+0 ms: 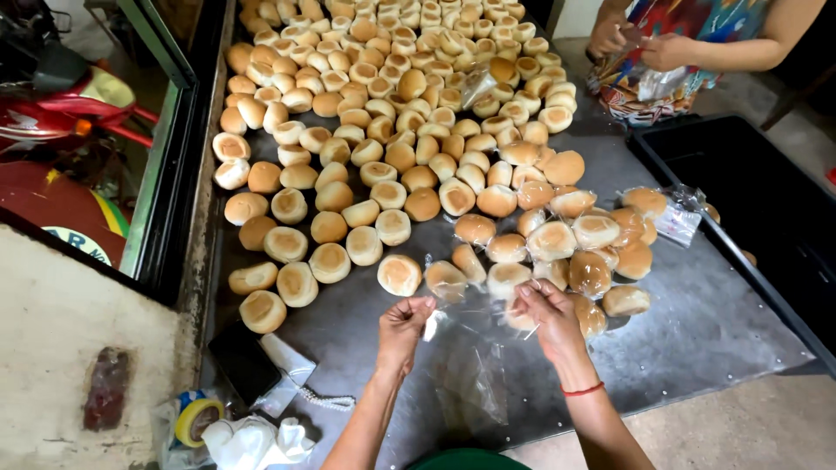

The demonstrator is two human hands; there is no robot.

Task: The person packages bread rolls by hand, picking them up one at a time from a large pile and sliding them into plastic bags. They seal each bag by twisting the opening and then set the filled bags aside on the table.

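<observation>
Hands at work over a grey metal table: the person's left hand pinches the near edge of a clear plastic bag between thumb and fingertips, fingers curled almost closed, while the right hand grips the opposite edge the same way, a thin red band on its wrist. The bag hangs slack between and below the two hands, and whether anything already sits inside it is hard to tell through the glare. Just beyond the fingertips lie loose bread rolls, golden and round, spreading away across the table in their dozens. Beyond the right hand sits a cluster of bagged rolls, each packet clear, unprinted and glossy. Judging from the grip, holding the mouth taut and wide on both sides would let rolls drop in without snagging the thin film. To the near left of the left hand rest a black phone, a roll of yellow tape and crumpled white plastic. Far across the table, another person's hands handle a bag of their own, beside a black tray.
</observation>
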